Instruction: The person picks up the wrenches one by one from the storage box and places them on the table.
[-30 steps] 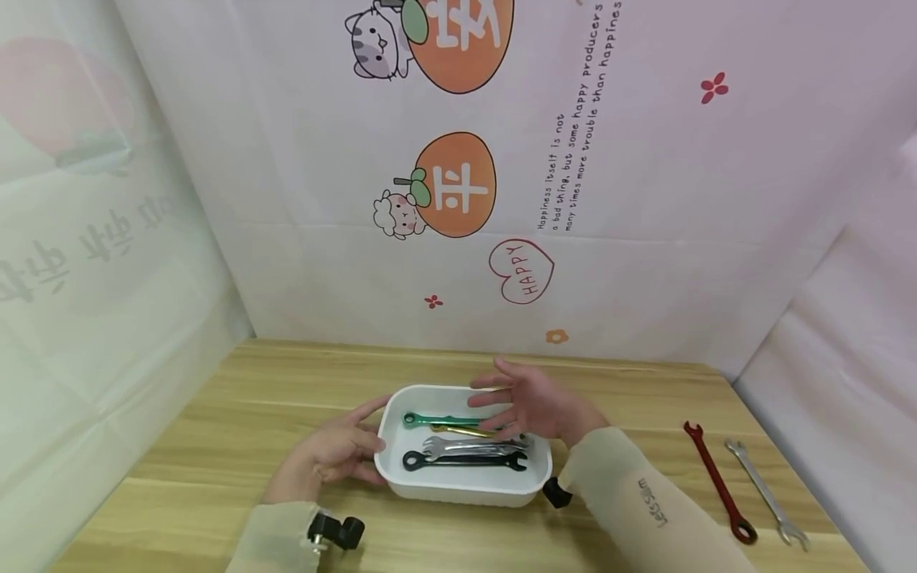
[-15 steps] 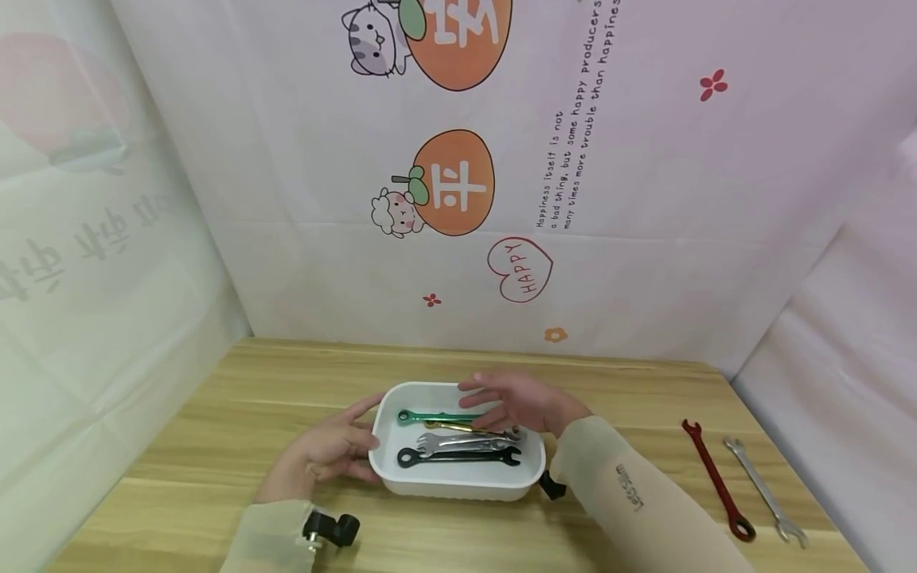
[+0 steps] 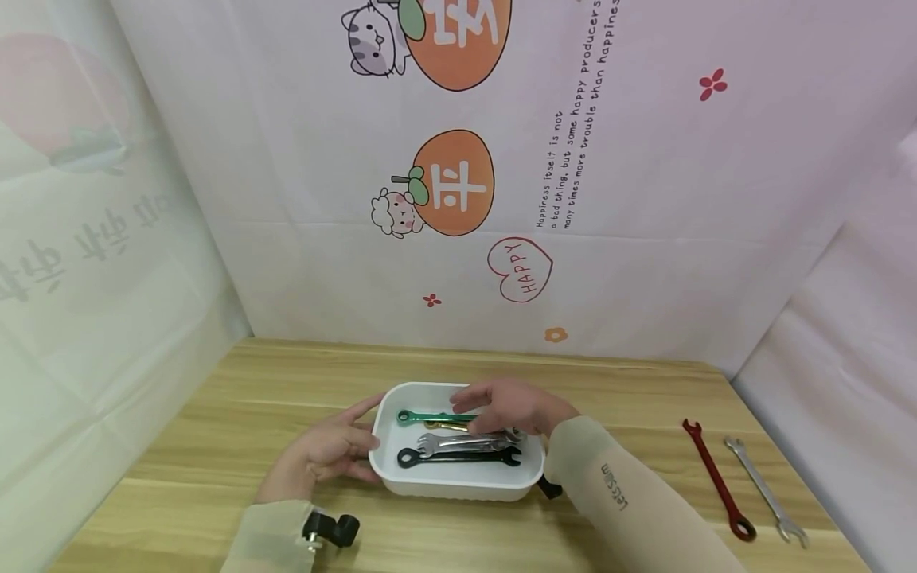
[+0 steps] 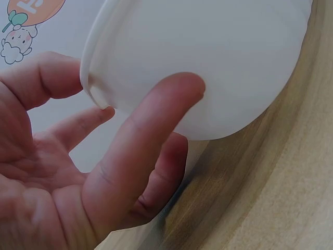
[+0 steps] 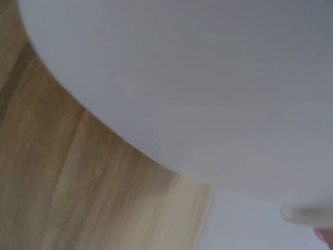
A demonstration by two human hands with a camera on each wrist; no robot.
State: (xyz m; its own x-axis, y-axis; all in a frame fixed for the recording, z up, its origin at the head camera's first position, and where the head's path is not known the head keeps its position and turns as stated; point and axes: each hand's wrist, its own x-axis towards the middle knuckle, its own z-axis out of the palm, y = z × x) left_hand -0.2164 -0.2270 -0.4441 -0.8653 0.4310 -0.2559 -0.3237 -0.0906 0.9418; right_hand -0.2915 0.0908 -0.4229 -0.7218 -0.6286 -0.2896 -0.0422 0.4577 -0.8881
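A white rectangular plastic bin (image 3: 458, 484) stands on the table with several wrenches inside. My left hand (image 3: 331, 447) is at the bin's left end, fingers spread against its wall; in the left wrist view a long digit lies across the wall (image 4: 229, 62) and other fingertips are at the rim. My right hand (image 3: 510, 406) reaches over the bin's right half, fingers loosely bent. Its fingertips are close over the green wrench (image 3: 426, 417) and the gold wrench (image 3: 446, 426). Nearer lie silver wrenches (image 3: 451, 442) and a black ratcheting wrench (image 3: 458, 458).
On the table (image 3: 616, 390) at the right lie a red ratcheting wrench (image 3: 719, 479) and a silver open-end wrench (image 3: 766, 492), side by side. A printed white cloth (image 3: 630, 286) hangs behind the table, and plain white cloth walls stand at both sides.
My right hand has lowered and moved left over the bin, its fingers bending more. The bin shifted slightly left, with my left hand still at its end.
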